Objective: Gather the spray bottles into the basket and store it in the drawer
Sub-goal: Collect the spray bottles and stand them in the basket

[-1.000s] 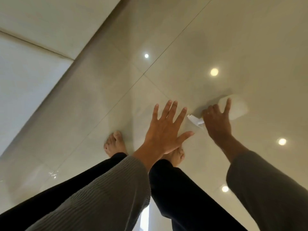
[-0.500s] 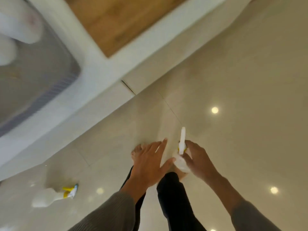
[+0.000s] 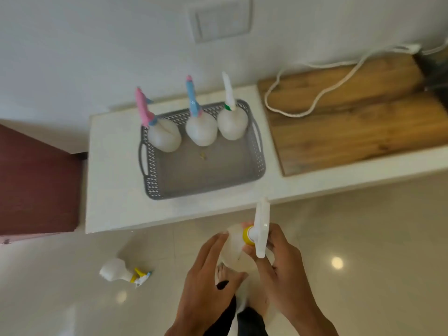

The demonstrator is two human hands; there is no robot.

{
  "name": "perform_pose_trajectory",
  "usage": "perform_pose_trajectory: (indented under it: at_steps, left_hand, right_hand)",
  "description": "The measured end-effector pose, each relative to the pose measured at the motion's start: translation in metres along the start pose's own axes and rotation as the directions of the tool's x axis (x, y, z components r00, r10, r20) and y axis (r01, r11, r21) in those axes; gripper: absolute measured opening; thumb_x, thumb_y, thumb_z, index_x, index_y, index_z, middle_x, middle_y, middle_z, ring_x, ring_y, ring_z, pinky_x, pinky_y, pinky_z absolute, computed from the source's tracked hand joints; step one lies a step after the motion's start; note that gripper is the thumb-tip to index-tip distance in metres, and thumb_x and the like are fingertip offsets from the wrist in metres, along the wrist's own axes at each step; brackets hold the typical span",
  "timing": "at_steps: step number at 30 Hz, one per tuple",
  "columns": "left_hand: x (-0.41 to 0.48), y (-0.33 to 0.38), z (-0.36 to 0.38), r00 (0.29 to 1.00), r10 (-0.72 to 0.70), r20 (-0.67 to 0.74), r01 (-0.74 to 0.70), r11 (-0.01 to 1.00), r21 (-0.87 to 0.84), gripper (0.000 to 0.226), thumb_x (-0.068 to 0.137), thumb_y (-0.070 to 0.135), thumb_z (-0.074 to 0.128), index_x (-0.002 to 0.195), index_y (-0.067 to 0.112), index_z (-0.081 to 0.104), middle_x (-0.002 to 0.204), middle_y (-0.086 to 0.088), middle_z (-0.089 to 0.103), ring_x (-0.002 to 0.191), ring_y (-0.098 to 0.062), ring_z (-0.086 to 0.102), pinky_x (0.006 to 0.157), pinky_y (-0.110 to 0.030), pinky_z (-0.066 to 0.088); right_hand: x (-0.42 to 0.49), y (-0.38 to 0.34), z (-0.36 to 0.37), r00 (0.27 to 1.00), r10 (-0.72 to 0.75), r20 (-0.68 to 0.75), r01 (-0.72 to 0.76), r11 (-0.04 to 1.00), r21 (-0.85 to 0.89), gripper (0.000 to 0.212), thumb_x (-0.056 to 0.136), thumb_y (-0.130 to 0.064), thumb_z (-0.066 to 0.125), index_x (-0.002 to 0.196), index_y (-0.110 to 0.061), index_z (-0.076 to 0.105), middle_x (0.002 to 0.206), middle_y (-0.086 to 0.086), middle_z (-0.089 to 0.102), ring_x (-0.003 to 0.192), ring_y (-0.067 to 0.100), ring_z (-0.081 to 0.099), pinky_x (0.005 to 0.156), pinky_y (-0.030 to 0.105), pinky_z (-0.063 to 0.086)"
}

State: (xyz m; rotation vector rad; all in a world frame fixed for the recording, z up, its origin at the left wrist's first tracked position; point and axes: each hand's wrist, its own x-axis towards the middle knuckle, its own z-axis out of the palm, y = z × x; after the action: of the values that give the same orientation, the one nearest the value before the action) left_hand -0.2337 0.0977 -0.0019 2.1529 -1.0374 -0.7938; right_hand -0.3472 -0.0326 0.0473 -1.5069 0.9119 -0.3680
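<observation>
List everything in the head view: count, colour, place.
basket: 1, grey perforated, on the white counter
spray bottles in basket: 3, white bodies, upright along the far side; pink-head bottle, blue-head bottle, white-head bottle with green collar
held spray bottle: 1, white with yellow collar, between both hands
floor spray bottle: 1, white with yellow collar, lying on its side on the tiles
counter: 1, white, against the wall
wooden board: 1, brown, on the counter right of the basket
cable: 1, white, looped over the board
left hand: 1, against the bottle's body
right hand: 1, gripping near the bottle's neck
</observation>
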Motion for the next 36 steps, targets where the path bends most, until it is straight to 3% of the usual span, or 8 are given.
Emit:
perform_pose_trajectory:
  at_steps: [4, 7, 10, 17, 21, 26, 31, 36]
  left_hand:
    - [0.020, 0.000, -0.043, 0.979, -0.016, -0.204, 0.002, 0.998, -0.069, 0.084, 0.072, 0.054, 0.077, 0.145, 0.043, 0.037, 0.146, 0.025, 0.042, 0.132, 0.001, 0.047, 0.099, -0.034, 0.052]
    - [0.039, -0.007, -0.070, 0.944, -0.022, -0.331, -0.008, 0.996, -0.089, 0.088, 0.072, 0.047, 0.083, 0.146, 0.035, 0.038, 0.145, 0.021, 0.045, 0.129, -0.005, 0.052, 0.097, -0.033, 0.053]
    - [0.063, -0.017, -0.096, 0.915, -0.016, -0.402, -0.036, 0.992, -0.121, 0.086, 0.074, 0.047, 0.081, 0.147, 0.026, 0.040, 0.144, 0.012, 0.048, 0.130, -0.007, 0.051, 0.098, -0.024, 0.051]
    - [0.117, -0.057, -0.135, 0.950, -0.031, -0.310, 0.008, 0.997, -0.076, 0.084, 0.076, 0.029, 0.084, 0.146, 0.013, 0.042, 0.146, -0.005, 0.049, 0.132, -0.016, 0.049, 0.103, -0.006, 0.031]
    - [0.141, -0.080, -0.141, 0.960, -0.023, -0.280, 0.019, 1.000, -0.015, 0.079, 0.077, 0.030, 0.083, 0.142, 0.003, 0.047, 0.148, -0.013, 0.048, 0.135, -0.025, 0.048, 0.104, -0.022, 0.038]
    - [0.159, -0.097, -0.141, 0.962, -0.095, -0.255, 0.096, 0.995, -0.011, 0.074, 0.078, 0.023, 0.082, 0.141, 0.003, 0.049, 0.148, -0.013, 0.048, 0.135, -0.028, 0.049, 0.105, -0.037, 0.046]
    - [0.165, -0.102, -0.133, 0.956, -0.162, -0.244, 0.167, 0.986, 0.003, 0.071, 0.079, 0.025, 0.081, 0.140, 0.005, 0.050, 0.147, -0.012, 0.050, 0.132, -0.028, 0.052, 0.101, -0.032, 0.045]
    - [0.164, -0.110, -0.123, 0.951, -0.224, -0.213, 0.232, 0.973, 0.010, 0.071, 0.084, 0.025, 0.077, 0.144, 0.005, 0.045, 0.152, -0.011, 0.045, 0.138, -0.026, 0.046, 0.107, -0.032, 0.040]
  right_hand:
    - [0.027, -0.049, 0.026, 0.988, -0.116, 0.104, 0.120, 0.992, -0.036, 0.034, 0.094, -0.017, 0.061, 0.113, -0.045, 0.055, 0.111, -0.022, 0.066, 0.105, 0.003, 0.067, 0.087, 0.020, 0.056]
    - [0.050, -0.072, 0.048, 0.969, -0.224, 0.107, 0.234, 0.968, -0.095, 0.049, 0.091, -0.001, 0.066, 0.113, -0.043, 0.054, 0.104, -0.022, 0.067, 0.098, -0.002, 0.067, 0.080, 0.007, 0.049]
    - [0.077, -0.090, 0.082, 0.945, -0.323, 0.045, 0.326, 0.931, -0.166, 0.043, 0.091, -0.009, 0.069, 0.118, -0.040, 0.054, 0.111, -0.019, 0.065, 0.107, 0.006, 0.064, 0.084, 0.011, 0.048]
    - [0.135, -0.094, 0.152, 0.945, -0.314, -0.093, 0.278, 0.918, -0.282, 0.038, 0.083, -0.022, 0.078, 0.116, -0.027, 0.060, 0.109, -0.018, 0.066, 0.102, -0.003, 0.065, 0.085, 0.008, 0.049]
    - [0.161, -0.079, 0.174, 0.958, -0.258, -0.121, 0.211, 0.927, -0.309, 0.037, 0.082, -0.023, 0.077, 0.116, -0.012, 0.065, 0.109, -0.007, 0.068, 0.100, 0.005, 0.067, 0.085, 0.007, 0.049]
    - [0.174, -0.067, 0.188, 0.970, -0.216, -0.110, 0.173, 0.935, -0.309, 0.034, 0.083, -0.024, 0.076, 0.113, -0.021, 0.061, 0.108, -0.007, 0.068, 0.100, 0.006, 0.066, 0.088, 0.015, 0.054]
    - [0.184, -0.050, 0.189, 0.982, -0.174, -0.069, 0.134, 0.912, -0.389, 0.042, 0.082, -0.015, 0.079, 0.120, -0.003, 0.065, 0.116, 0.008, 0.071, 0.106, 0.018, 0.068, 0.092, 0.034, 0.057]
    - [0.187, -0.036, 0.191, 0.985, -0.172, -0.015, 0.147, 0.882, -0.447, 0.042, 0.081, -0.014, 0.080, 0.119, -0.003, 0.065, 0.115, 0.010, 0.071, 0.102, 0.012, 0.063, 0.092, 0.023, 0.053]
